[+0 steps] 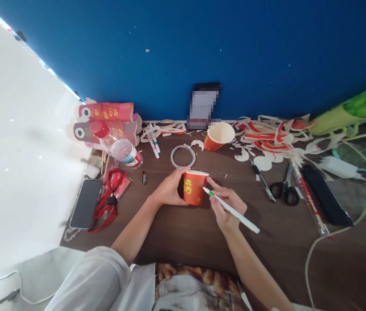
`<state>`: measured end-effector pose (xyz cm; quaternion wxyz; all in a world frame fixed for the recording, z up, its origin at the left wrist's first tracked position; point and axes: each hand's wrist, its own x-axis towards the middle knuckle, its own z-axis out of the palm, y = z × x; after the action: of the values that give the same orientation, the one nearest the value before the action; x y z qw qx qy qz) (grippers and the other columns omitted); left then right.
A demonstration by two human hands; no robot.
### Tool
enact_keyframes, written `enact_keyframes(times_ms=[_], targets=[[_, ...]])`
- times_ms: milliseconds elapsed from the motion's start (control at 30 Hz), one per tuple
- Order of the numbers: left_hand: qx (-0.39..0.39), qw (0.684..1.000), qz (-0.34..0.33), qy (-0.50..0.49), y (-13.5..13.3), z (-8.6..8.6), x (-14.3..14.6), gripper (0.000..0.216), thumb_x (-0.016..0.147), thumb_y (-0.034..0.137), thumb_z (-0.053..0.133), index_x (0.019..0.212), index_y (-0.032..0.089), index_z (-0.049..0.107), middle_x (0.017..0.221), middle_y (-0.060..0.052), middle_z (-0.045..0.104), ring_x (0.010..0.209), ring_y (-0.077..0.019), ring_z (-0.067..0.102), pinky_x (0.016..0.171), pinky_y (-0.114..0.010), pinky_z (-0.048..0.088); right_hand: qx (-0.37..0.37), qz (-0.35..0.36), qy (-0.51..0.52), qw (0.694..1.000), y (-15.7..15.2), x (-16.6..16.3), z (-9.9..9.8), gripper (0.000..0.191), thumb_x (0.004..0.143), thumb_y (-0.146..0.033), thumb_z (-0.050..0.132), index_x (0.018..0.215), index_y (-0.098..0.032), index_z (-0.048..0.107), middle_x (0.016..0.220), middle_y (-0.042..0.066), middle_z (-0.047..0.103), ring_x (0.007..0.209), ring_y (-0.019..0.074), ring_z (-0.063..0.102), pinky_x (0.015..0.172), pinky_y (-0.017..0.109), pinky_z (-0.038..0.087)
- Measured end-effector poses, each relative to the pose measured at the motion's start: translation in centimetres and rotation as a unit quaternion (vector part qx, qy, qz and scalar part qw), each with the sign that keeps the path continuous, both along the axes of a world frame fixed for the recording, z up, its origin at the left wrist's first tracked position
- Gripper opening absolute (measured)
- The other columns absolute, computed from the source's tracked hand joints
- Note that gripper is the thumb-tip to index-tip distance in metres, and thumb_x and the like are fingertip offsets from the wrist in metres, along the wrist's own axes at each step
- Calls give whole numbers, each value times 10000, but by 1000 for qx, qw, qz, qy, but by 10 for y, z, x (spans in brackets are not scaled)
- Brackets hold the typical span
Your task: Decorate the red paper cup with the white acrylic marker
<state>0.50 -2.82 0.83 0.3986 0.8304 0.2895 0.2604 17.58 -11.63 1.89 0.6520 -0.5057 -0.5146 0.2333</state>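
Observation:
An upright red paper cup [194, 187] with yellow print stands on the brown desk [176, 229]. My left hand [170, 188] wraps around its left side, fingers closed on it. My right hand [226, 208] pinches a white marker [231, 210] with a green tip; the tip touches the cup's right side near the rim.
A second red cup [218, 136] lies tilted behind, beside a clear plastic ring [183, 156]. Left: water bottle [117, 146], phone [86, 203], red lanyard [108, 201], paper fish tubes [105, 113]. Right: scissors [285, 185], craft knife [263, 182], paper scraps [269, 138], cables [345, 229]. A tablet [203, 106] leans on the blue wall.

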Motion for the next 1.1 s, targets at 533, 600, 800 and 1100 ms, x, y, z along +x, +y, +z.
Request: enact_keyframes(times_ms=[533, 600, 800, 1100], targets=[[-1, 1000, 5, 0, 0, 1, 1, 987, 542, 480, 819, 1338, 208, 303, 1361, -150, 453, 1287, -303, 468, 1094, -459, 409, -1, -16, 13, 1000, -1, 0, -4, 54, 818, -146, 591, 769, -165, 578, 914, 72, 716, 1027, 255, 671, 885, 383, 576], [0, 1000, 3, -2, 0, 0, 1, 990, 542, 484, 820, 1340, 212, 301, 1362, -146, 450, 1288, -301, 466, 1097, -458, 406, 5, -16, 12, 1000, -1, 0, -5, 37, 819, -141, 587, 796, -170, 585, 910, 68, 715, 1028, 252, 671, 906, 397, 570], [19, 1000, -6, -14, 1, -6, 0, 1013, 521, 450, 835, 1344, 212, 295, 1352, -147, 440, 1298, -302, 445, 1094, -460, 411, 18, -10, -21, 1000, -1, 0, -8, 108, 801, -126, 602, 890, -186, 613, 906, 60, 717, 1060, 238, 661, 976, 426, 540], [14, 1000, -7, -11, 1, -8, 0, 1021, 510, 420, 843, 1346, 216, 293, 1353, -148, 433, 1300, -308, 438, 1094, -477, 410, -2, -18, -14, 1000, -3, 0, -13, 112, 799, -123, 610, 895, -182, 612, 1028, 75, 703, 1049, 231, 666, 953, 405, 556]])
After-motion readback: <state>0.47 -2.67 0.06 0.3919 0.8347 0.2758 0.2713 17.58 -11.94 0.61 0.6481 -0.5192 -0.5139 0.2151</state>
